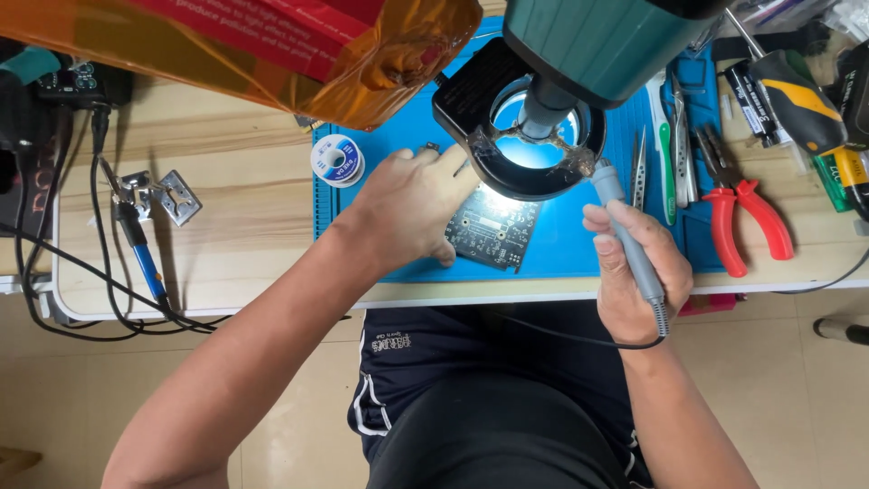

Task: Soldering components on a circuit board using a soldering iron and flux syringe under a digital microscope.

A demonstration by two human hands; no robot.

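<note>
While my left hand (412,204) lies flat with its fingers spread on the dark circuit board (493,228), pressing it down on the blue mat (561,244), my right hand (634,272) has its grip closed around the grey soldering iron (629,237), tip pointing far toward the lit ring light (520,145) of the microscope (606,41). Just left of my left hand sits a solder spool (337,160). Red-handled pliers (738,213) and tweezers (639,172) lie on the bench (235,235) to the right.
</note>
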